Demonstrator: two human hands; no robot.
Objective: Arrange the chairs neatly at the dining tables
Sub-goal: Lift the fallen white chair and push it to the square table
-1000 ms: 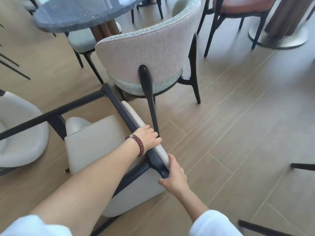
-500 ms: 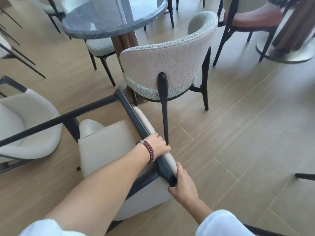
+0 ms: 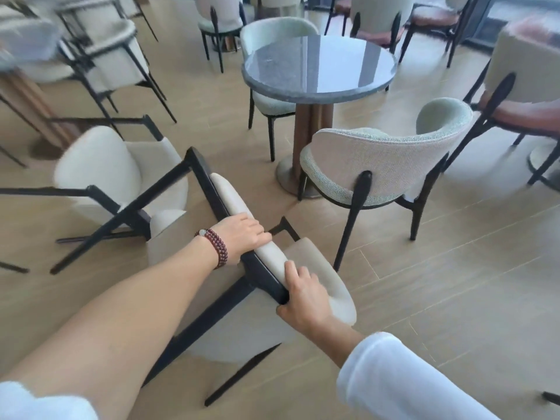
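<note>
A cream chair with a black frame (image 3: 315, 268) is in front of me, its padded top rail (image 3: 230, 195) running diagonally. My left hand (image 3: 242, 237), with a bead bracelet at the wrist, is closed over the middle of that rail. My right hand (image 3: 303, 298) grips the rail's near end. A round grey stone table (image 3: 318, 68) stands beyond, with a pale green fabric chair (image 3: 385, 171) pulled up at its near right side and another green chair (image 3: 275, 31) at its far side.
A second cream armchair (image 3: 121, 174) stands just left of the held one. More cream chairs (image 3: 106, 50) crowd the far left. A chair with a rust seat (image 3: 521, 110) and a table base (image 3: 545, 159) are at the right. Open wood floor (image 3: 454, 283) lies to the lower right.
The view has lifted and swung, bringing the whole round table into sight. The held chair has turned and shifted right of the other cream chair. Both hands keep their grip on the rail.
</note>
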